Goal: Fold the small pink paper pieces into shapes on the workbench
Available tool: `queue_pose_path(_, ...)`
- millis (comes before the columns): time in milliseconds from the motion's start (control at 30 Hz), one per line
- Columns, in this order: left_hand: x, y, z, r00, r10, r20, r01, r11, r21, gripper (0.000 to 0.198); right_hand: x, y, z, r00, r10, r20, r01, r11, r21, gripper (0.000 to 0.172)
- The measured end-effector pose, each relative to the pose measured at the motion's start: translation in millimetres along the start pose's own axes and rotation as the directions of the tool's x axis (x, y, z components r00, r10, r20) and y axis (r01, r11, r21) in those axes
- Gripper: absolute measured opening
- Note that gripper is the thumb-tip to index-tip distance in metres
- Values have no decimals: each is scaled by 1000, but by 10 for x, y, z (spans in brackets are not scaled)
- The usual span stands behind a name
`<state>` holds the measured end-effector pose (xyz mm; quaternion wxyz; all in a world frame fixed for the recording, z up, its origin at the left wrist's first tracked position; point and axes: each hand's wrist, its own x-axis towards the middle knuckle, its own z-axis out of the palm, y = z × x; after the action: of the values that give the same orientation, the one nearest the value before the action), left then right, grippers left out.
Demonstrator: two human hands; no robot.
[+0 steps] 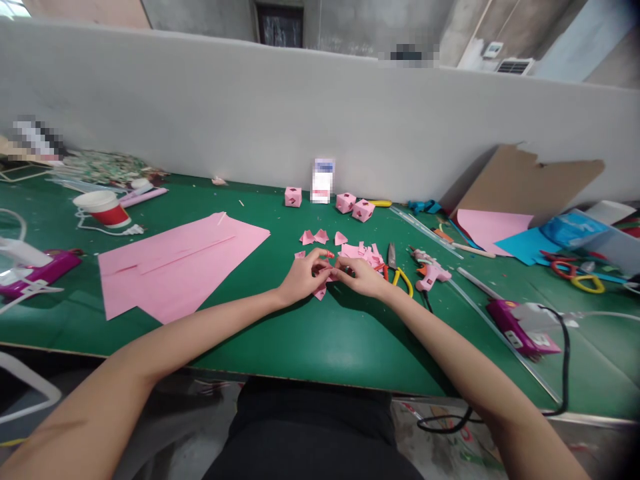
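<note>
My left hand point(301, 279) and my right hand point(366, 278) meet over the middle of the green table point(300, 353). Their fingertips pinch a small pink paper piece, mostly hidden by the fingers. Just under them shows another folded pink piece point(321, 293). Beyond my hands lie a few folded pink paper pieces point(321, 237), and by my right hand is a pile of cut pink pieces point(369, 252). Three pink paper cubes point(293, 197) with dark diamond-shaped openings stand farther back.
Yellow-handled scissors point(402, 280) and a pink glue gun point(434, 272) lie right of my right hand. Large pink sheets point(185, 270) are at left, near a paper cup point(103, 208). Purple power strips point(520, 328) with cords sit at both sides. A grey partition point(225, 107) rises behind.
</note>
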<state>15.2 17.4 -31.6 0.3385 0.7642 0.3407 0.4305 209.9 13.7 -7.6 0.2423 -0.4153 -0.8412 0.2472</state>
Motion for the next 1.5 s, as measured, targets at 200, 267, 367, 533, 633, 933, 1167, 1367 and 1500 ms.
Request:
queue_pose_path(200, -3, 16, -2, 1000, 21, 7, -21, 1000, 15, 30, 12, 41, -16, 1000, -26, 4, 26, 1000, -18, 25)
queue_pose_path(267, -5, 25, -2, 1000, 20, 4, -20, 1000, 18, 31, 19, 72, -8, 999, -37, -15, 36, 999, -36, 24)
queue_pose_path(367, -10, 37, -2, 1000, 19, 22, -20, 999, 37, 33, 23, 99, 17, 999, -38, -35, 36, 999, -39, 21)
queue_pose_path(533, -14, 55, -4, 999, 22, 27, -23, 999, 25, 34, 23, 79, 66, 996, -37, -85, 37, 999, -12, 20)
queue_pose_path(633, -12, 55, -3, 1000, -5, -2, 5, 1000, -2, 37, 23, 53, 87, 988, -27, -154, 22, 999, -31, 22)
queue_pose_path(933, 21, -1, 5, 1000, -13, 16, 15, 990, -139, 33, -1, -52, 102, 954, -3, -298, 18, 999, 46, 29)
queue_pose_path(1167, 17, -29, 1, 1000, 14, 17, -12, 989, -148, 31, -14, -85, 243, 918, -65, -392, 16, 992, -127, 28)
queue_pose_path(1367, 30, -42, 14, 1000, -7, 7, 8, 989, -149, 31, -29, -83, 278, 911, -120, -396, 34, 976, -217, 27)
queue_pose_path(1500, 39, -41, 15, 998, -67, 13, 68, 983, -172, 34, -43, -97, 287, 900, -101, -424, 2, 974, -227, 26)
